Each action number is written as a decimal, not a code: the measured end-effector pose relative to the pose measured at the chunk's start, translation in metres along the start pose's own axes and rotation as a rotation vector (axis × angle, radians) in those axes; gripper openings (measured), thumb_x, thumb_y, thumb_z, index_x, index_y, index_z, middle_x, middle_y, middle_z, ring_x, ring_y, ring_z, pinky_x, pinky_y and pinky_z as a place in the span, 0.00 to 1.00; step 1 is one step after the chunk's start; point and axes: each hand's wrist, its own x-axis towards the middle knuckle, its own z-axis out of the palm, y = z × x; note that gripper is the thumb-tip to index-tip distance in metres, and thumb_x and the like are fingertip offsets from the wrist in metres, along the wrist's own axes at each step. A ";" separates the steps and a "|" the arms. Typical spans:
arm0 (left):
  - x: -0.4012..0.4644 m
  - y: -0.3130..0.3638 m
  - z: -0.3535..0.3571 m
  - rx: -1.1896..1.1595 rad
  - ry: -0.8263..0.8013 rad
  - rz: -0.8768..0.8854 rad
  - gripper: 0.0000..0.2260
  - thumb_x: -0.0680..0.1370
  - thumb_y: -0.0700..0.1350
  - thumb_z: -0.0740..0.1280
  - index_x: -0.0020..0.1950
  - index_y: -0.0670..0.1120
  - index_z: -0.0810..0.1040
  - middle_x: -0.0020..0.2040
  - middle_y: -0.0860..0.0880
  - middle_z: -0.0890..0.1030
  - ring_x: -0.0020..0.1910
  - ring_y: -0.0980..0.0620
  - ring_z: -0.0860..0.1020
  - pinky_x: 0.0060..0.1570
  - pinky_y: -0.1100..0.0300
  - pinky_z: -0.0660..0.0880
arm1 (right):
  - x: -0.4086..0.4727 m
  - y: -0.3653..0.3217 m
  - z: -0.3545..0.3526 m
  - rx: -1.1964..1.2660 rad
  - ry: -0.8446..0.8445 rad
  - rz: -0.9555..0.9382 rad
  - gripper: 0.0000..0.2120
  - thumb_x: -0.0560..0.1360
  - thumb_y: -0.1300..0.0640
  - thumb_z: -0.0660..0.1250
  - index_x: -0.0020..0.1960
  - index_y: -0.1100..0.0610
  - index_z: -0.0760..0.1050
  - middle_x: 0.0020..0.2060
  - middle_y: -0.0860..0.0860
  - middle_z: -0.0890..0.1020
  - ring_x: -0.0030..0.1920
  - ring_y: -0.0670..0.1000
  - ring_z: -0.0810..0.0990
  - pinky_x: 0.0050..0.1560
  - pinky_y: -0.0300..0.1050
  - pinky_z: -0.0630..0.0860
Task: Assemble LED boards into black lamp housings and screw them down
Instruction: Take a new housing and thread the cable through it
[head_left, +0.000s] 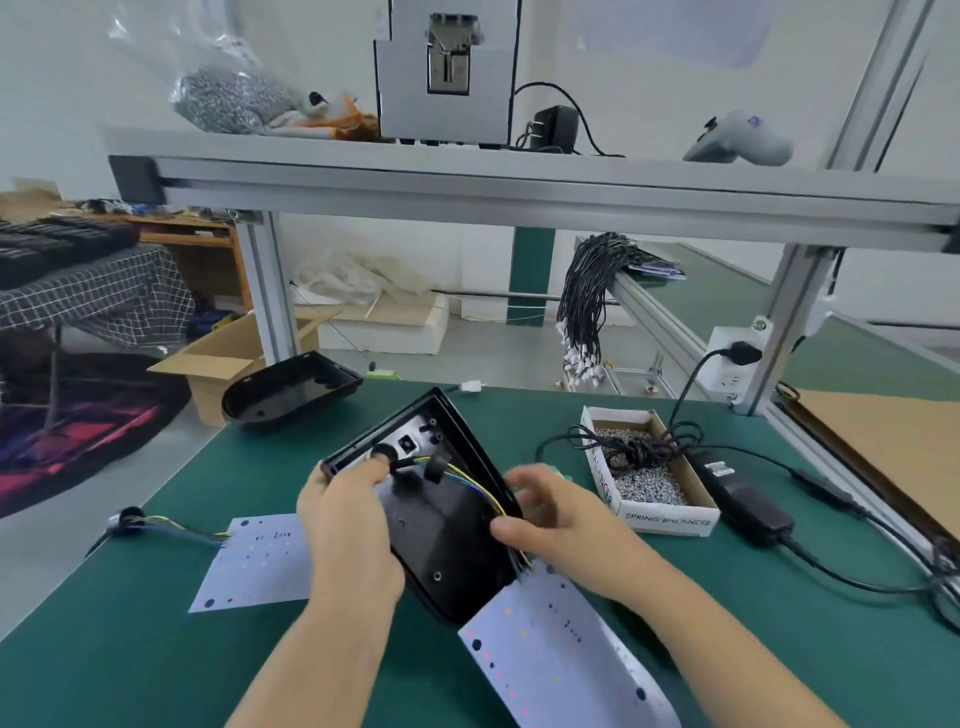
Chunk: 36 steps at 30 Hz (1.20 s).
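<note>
From the head view, the left hand (348, 525) grips the open black lamp housing (441, 514), tilted above the green mat (156, 649). The right hand (550, 514) has curled fingers at the housing's right rim; whether it pinches the wires is unclear. An LED board (561, 660) hangs below. The screw box (670, 519) reads "SPRING BALANCER".
</note>
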 end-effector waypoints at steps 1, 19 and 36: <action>0.005 0.001 -0.003 0.022 0.002 0.026 0.10 0.73 0.32 0.64 0.38 0.45 0.71 0.31 0.47 0.73 0.34 0.47 0.71 0.32 0.58 0.68 | -0.003 0.006 -0.003 -0.009 -0.085 0.068 0.10 0.74 0.53 0.71 0.54 0.46 0.76 0.43 0.44 0.79 0.42 0.44 0.77 0.46 0.40 0.73; 0.032 0.002 -0.007 0.451 -0.396 -0.007 0.11 0.65 0.27 0.61 0.38 0.42 0.68 0.33 0.45 0.67 0.34 0.47 0.65 0.33 0.56 0.62 | 0.022 -0.040 -0.063 -0.011 0.152 -0.163 0.07 0.79 0.62 0.64 0.47 0.53 0.79 0.32 0.48 0.72 0.31 0.44 0.66 0.33 0.35 0.64; 0.028 -0.015 0.010 0.393 -0.358 -0.093 0.09 0.67 0.28 0.63 0.40 0.41 0.72 0.35 0.42 0.74 0.35 0.45 0.71 0.36 0.55 0.69 | 0.015 -0.005 0.003 -0.487 0.544 -0.468 0.15 0.67 0.55 0.74 0.52 0.58 0.83 0.45 0.52 0.83 0.46 0.57 0.81 0.49 0.51 0.72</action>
